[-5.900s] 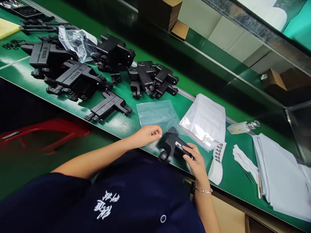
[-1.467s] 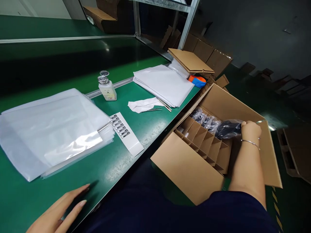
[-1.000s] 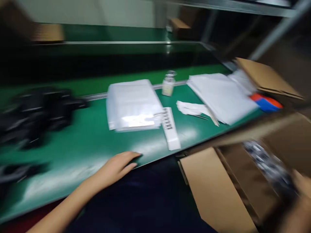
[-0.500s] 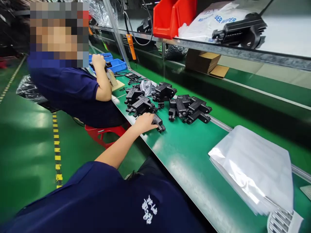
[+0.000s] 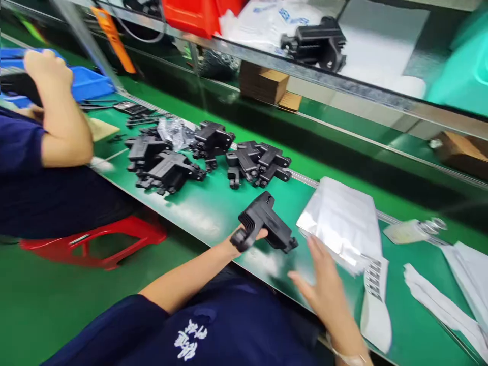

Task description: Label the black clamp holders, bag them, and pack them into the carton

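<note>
A black plastic part [image 5: 269, 221], with a boxy body and a ribbed, forked end, is held up over the front of the green bench by my left hand [image 5: 238, 235]. The part covers most of that hand's fingers. To its right, my right hand [image 5: 322, 282] is raised with thumb and fingers apart, slightly blurred and holding nothing. It is close to the part but not touching it. Several like parts lie in a left pile [image 5: 168, 170], a back pile [image 5: 211, 140] and a middle pile [image 5: 259, 161].
Clear plastic bags [image 5: 343, 218] lie stacked right of the piles. Beside them are a label strip [image 5: 375, 300], a small bottle [image 5: 414, 230] and a white cloth [image 5: 442, 300]. A shelf edge [image 5: 259, 58] overhangs the bench. A co-worker's arm [image 5: 63, 127] is at the left, near blue bins [image 5: 89, 84].
My left hand has lifted a black part from the left pile and carried it right. My right hand has come into view. The camera has turned to the right.
</note>
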Demonstrator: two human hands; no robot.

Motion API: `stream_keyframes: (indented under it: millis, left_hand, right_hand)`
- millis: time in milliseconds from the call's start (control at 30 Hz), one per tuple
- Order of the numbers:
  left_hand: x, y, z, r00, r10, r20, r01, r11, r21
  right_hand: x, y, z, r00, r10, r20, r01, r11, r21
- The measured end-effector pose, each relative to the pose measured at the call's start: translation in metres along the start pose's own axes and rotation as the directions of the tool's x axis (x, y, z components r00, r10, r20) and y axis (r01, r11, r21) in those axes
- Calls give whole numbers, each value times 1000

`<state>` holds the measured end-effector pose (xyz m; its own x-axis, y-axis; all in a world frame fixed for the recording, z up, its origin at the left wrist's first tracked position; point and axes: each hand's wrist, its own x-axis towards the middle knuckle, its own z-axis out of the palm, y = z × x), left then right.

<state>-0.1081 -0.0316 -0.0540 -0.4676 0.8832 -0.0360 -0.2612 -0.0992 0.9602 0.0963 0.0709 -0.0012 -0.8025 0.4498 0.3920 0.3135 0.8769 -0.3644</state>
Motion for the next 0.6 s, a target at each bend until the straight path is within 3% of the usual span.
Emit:
stream_keyframes:
  millis: [100,167,233,300,367,433,500,533,600]
  left_hand:
    - [-1,1,15,969,-72,238,61,997,52]
    - [0,8,9,925,-128,357,117,992,51]
    - [2,14,-1,900,-198,389,233,972,-42]
    - [4,15,-6,886,-264,382,332,935,-122]
    - [6,12,-3,907,-284,312,324,942,-84]
    - [6,7,5,946,-266,188,268,963,13]
    - [4,3,12,970,-222,94,215,973,78]
    - [3,1,14,980,-186,74,178,979,103]
    - [-1,1,14,992,-87,86,71,982,175]
  right_hand:
    - [-1,-5,6,997,27,73,-25,999,-31]
    - [0,-1,7,994,25,107,-19,998,-60]
    - [-4,5,5,994,7,108,7,992,-126]
    - [-10,8,1,994,15,107,7,980,-199]
    - [-17,10,-2,993,37,116,-13,980,-200]
    - [-23,11,-6,990,59,128,-50,996,-73]
    - [-29,16,-10,985,159,74,-167,977,135]
    - [-31,20,-10,965,258,46,-261,934,244]
    - [-34,29,-8,864,495,93,-479,752,453]
